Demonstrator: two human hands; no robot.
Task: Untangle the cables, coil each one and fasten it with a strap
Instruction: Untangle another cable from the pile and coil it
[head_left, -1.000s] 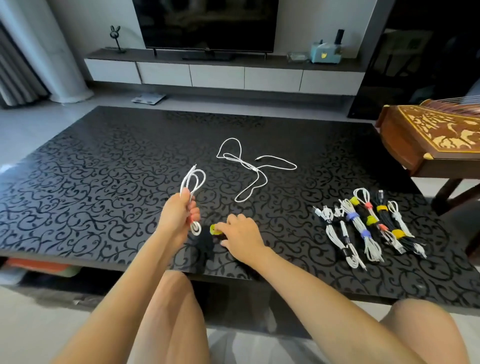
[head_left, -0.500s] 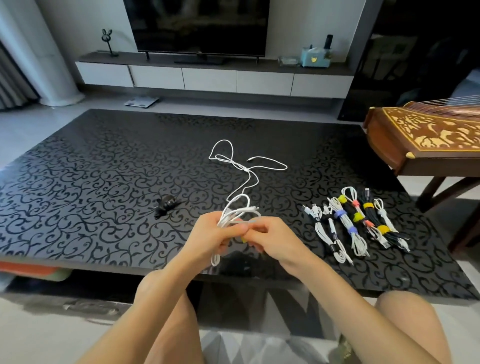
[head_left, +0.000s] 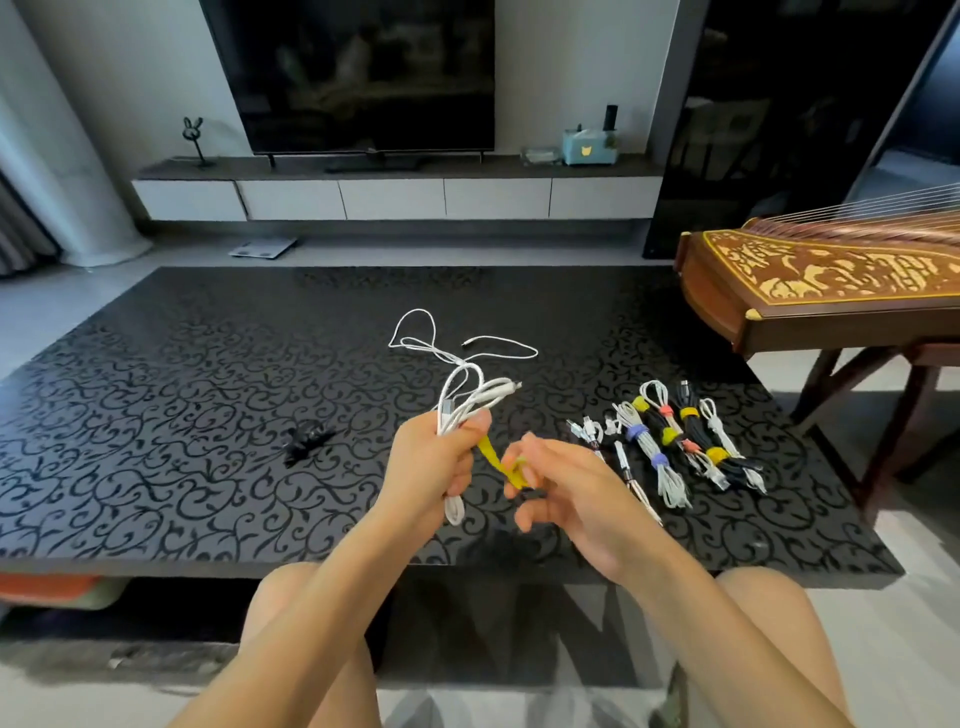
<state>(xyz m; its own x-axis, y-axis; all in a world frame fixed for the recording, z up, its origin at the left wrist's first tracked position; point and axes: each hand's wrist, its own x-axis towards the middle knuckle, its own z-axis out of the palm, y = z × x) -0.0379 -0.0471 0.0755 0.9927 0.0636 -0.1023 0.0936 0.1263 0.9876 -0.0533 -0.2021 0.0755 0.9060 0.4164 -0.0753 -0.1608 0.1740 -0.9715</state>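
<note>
My left hand (head_left: 434, 462) grips a coiled white cable (head_left: 470, 397) above the near part of the black patterned table (head_left: 156, 415); its loops stick out above my fist and a short end hangs below. A yellow strap (head_left: 501, 462) runs from the coil to my right hand (head_left: 563, 480), which pinches its free end. A loose white cable (head_left: 447, 348) lies uncoiled on the table beyond my hands. A small black strap (head_left: 306, 439) lies to the left.
Several coiled, strapped cables (head_left: 670, 441) lie in a row at the right of the table. A wooden zither (head_left: 821, 280) on a stand juts in at the far right. A TV unit stands behind the table. My knees are under the near edge.
My right hand picked the yellow strap off the table and met the coil; it has now pulled the strap out to the right. The coil rose and shifted right.
</note>
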